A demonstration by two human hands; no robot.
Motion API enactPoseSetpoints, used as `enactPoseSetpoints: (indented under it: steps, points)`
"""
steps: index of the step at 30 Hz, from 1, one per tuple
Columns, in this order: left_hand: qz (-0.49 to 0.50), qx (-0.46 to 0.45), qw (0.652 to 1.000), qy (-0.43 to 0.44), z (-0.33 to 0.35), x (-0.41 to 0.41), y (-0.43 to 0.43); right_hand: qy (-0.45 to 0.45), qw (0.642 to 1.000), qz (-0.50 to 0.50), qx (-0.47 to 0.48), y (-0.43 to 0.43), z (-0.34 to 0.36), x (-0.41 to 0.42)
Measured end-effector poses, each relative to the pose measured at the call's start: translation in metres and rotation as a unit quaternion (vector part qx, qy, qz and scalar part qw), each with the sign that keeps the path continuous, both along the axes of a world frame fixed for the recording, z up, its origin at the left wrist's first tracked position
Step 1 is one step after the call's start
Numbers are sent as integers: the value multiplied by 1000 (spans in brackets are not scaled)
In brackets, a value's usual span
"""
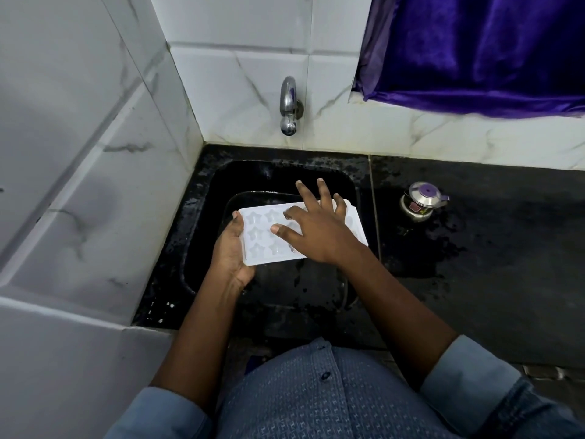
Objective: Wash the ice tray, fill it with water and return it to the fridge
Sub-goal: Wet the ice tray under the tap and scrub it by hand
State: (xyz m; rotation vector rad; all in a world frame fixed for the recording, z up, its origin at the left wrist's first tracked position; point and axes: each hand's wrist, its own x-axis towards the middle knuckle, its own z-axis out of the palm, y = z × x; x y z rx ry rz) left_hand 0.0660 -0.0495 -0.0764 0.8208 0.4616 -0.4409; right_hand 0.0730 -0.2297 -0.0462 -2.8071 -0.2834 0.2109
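Observation:
A white ice tray [260, 236] with star-shaped cells hangs level over the black sink [202, 217]. My left hand [231, 251] grips the tray's left end, thumb on the top edge and fingers underneath. My right hand [311, 226] lies flat on the tray's right half with its fingers spread and straight, covering several cells. A chrome tap [288, 106] sticks out of the tiled wall above the sink, and no water is seen running from it.
A small steel pot with a purple lid [422, 201] stands on the wet black counter [490, 264] to the right of the sink. White marble-pattern tiles [79, 153] wall in the left and back. A purple curtain [481, 49] hangs at the upper right.

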Motion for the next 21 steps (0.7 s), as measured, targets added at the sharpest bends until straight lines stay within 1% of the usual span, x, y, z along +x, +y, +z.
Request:
enactPoseSetpoints:
  steps: [5,18,21]
  points:
    - [-6,-11,1000,3,-3,-1,2,-1,1000,2,3,1,2,-1]
    - [-1,2,1000,-10,5,1,2,7,1000,4,2,1,0,4]
    - [2,7,1000,1,2,2,1,-8,1000,1,15,3,1,5]
